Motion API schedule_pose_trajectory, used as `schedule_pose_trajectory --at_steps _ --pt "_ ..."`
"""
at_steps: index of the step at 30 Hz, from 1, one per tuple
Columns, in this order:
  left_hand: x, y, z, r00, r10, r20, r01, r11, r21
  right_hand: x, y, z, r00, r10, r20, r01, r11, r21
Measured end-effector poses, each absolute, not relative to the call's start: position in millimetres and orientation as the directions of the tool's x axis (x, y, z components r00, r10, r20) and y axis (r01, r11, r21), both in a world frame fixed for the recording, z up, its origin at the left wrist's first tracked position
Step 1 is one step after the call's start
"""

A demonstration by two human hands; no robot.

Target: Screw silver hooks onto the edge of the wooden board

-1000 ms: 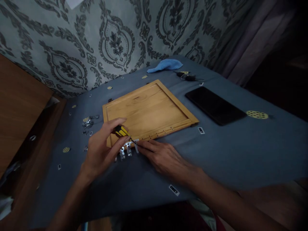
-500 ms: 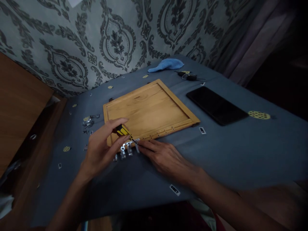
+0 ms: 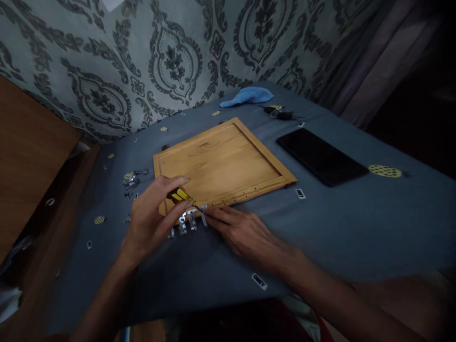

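Observation:
My left hand is closed round the yellow and black handle of a screwdriver. The screwdriver's tip slants down to the right, onto metal hooks along the near edge of a framed wooden board. Beside the rightmost hook, my right hand lies with its fingertips together at the hook and the board's edge. Whether those fingertips pinch a small part is hidden. A row of small dark holes runs along the near edge of the board, right of the hooks.
Loose metal hooks and screws lie left of the board. At right is a black phone-like slab. Behind it are a dark corded item and a blue cloth. A patterned wall closes off the back.
The screwdriver handle has turned slightly in my left hand. Both hands, the hooks and the board keep nearly the same places; the whole view shifts a touch.

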State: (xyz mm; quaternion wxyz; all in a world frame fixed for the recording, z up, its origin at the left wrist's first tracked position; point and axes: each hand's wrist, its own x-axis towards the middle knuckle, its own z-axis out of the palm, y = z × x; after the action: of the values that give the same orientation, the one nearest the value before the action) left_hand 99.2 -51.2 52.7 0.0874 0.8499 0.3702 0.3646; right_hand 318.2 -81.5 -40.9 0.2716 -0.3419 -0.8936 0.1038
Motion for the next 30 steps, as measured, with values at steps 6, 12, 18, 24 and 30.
schedule_pose_trajectory --at_steps 6,12,18,24,30 --pt "95.6 -48.2 50.3 0.413 0.764 0.496 0.501 -0.645 0.577 318.0 -82.0 -39.2 -0.621 0.669 0.407 0.553 0.743 -0.377" --pt "94.8 -50.8 55.3 0.316 0.797 0.515 0.432 -0.604 0.669 318.8 -82.0 -40.7 -0.623 0.660 0.419 0.536 0.751 -0.385" --pt "96.2 -52.7 57.4 0.291 0.805 0.517 0.437 -0.593 0.676 318.7 -81.5 -41.1 -0.632 0.658 0.410 0.547 0.753 -0.366" --pt "95.8 -51.9 52.2 0.320 0.788 0.526 0.483 -0.614 0.625 318.9 -82.0 -39.4 -0.633 0.663 0.398 0.547 0.748 -0.377" --pt "95.3 -51.5 49.6 0.330 0.786 0.523 0.519 -0.614 0.595 318.5 -81.3 -40.1 -0.630 0.653 0.420 0.536 0.757 -0.374"
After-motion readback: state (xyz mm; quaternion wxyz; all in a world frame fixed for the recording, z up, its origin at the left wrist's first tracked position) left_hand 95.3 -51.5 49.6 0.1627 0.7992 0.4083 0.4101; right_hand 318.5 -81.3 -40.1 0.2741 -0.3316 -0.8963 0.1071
